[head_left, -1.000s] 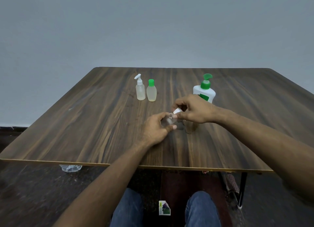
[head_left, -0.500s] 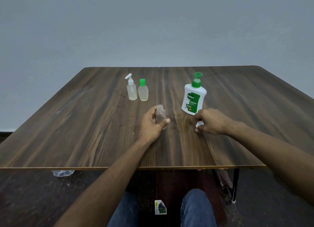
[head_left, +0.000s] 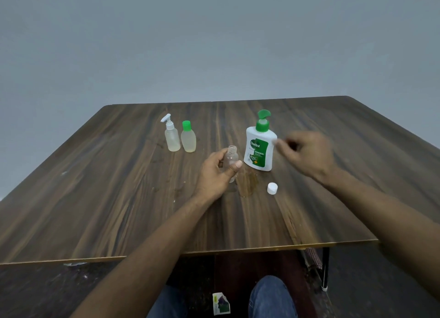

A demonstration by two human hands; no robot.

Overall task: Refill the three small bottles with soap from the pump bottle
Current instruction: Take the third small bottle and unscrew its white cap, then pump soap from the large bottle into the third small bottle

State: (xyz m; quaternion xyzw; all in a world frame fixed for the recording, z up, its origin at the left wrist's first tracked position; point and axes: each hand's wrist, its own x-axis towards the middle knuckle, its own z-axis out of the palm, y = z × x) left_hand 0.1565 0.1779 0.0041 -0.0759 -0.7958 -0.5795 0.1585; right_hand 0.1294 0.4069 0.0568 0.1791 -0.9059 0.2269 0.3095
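My left hand (head_left: 217,172) grips the uncapped clear bottle (head_left: 231,159) beside the Dettol pump bottle (head_left: 259,146); right hand (head_left: 307,154) blurred, fingers loosely curled, empty. Misaligned spout means spilled soap.

Dim, even indoor light with cool grey-blue cast; source not visible. Shadows soft and weak; floor under table (head_left: 119,186) nearly black. Faint sheen on tabletop near wet patch (head_left: 247,182). Right hand (head_left: 307,155) smeared by motion blur, fingers indistinct; left hand (head_left: 214,174) fairly sharp. Label print on pump bottle (head_left: 259,148) partly legible. Wide-angle distortion: table edges splay, forearms stretch toward lower corners. Overall slightly soft, compressed look.
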